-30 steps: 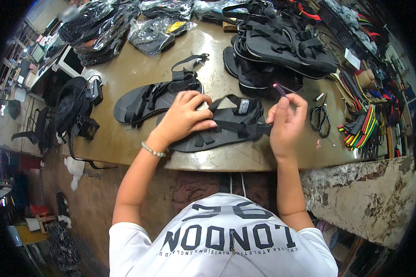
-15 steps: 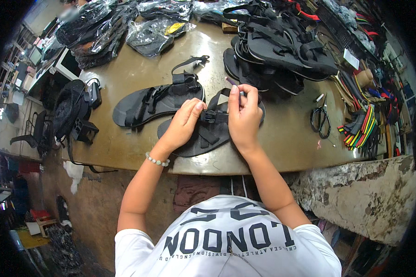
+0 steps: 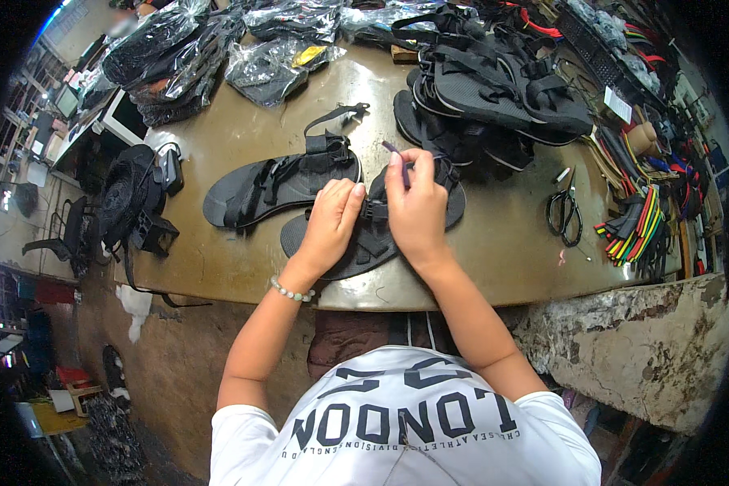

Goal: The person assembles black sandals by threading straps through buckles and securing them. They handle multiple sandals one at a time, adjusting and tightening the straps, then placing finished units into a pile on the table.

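Note:
A black strap sandal (image 3: 356, 263) lies in front of me near the table's edge. My left hand (image 3: 330, 225) is closed at its straps, thumb and fingers pressed together beside the black buckle (image 3: 375, 209). Over the sandal's heel half, my right hand (image 3: 418, 206) pinches a slim dark purplish stick-like piece (image 3: 391, 149); its exact kind is unclear. The hand hides part of the straps. Just beyond my left hand rests a second black sandal (image 3: 255, 190), its ankle strap standing up and looped away from me.
Black sandals (image 3: 494, 89) are piled at the far right. Plastic-wrapped sandals (image 3: 275, 69) line the back. Black scissors (image 3: 564, 215) and bundled colourful straps (image 3: 636, 227) lie right. A black bag (image 3: 125, 194) sits at the table's left edge.
My right hand has shifted slightly left and turned, carrying the slim piece with it. My left hand stays at the sandal's straps. The whole view has shifted slightly.

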Demonstrator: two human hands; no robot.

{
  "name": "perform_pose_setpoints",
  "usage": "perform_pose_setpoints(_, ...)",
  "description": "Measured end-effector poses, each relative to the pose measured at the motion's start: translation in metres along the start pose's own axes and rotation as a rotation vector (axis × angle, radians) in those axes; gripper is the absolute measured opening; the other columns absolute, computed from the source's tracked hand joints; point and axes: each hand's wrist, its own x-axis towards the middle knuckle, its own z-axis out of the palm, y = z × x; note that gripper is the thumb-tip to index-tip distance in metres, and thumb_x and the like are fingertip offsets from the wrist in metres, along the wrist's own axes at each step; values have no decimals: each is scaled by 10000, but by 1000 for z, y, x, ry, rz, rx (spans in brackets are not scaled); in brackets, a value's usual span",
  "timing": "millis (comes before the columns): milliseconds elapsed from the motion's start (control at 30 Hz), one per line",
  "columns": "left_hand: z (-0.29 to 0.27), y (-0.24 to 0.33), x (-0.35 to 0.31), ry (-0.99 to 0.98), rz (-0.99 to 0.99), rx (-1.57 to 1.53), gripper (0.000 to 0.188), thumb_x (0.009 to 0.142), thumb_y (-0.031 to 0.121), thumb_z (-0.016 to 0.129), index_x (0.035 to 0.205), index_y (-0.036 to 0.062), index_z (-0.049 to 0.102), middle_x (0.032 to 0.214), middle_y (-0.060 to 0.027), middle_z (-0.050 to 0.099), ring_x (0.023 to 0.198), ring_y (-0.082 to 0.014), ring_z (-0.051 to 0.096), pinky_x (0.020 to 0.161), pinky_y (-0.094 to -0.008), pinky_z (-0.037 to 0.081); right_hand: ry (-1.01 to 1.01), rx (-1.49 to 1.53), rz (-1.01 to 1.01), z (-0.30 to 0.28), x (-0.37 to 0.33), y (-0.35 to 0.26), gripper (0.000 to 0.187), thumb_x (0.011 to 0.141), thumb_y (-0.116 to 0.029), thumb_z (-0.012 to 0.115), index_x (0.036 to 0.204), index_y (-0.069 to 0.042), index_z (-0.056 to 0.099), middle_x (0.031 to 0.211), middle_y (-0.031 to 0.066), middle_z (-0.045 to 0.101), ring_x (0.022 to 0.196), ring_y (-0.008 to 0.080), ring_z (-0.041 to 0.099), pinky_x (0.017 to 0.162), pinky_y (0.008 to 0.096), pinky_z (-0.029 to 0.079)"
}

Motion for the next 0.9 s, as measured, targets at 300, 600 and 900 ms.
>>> perform_pose_setpoints(300,26,4,-4,306,-189,5,407,1055,290,353,869,-32,518,731,-113,485,685,-183,431,666,-326,413,182,332,102,29,-10,6,168,986,-150,519,1060,-16,449,615,136,579,493,248,599,438,382,411)
perform_pose_setpoints(600,17,7,-4,276,-104,-50,364,1022,218,423,756,-27,471,719,-126,479,701,-256,465,693,-345,398,190,287,-43,2,-12,26,166,1000,-155,509,1067,-12,459,675,86,573,565,144,540,503,294,418)
perform_pose_setpoints(900,2,7,-17,405,-148,-899,250,865,179,481,687,18,410,708,-41,408,724,-148,374,720,-269,327,68,-142,-591,-54,17,29,178,976,-154,519,1097,-48,444,1174,113,619,950,349,597,758,407,502)
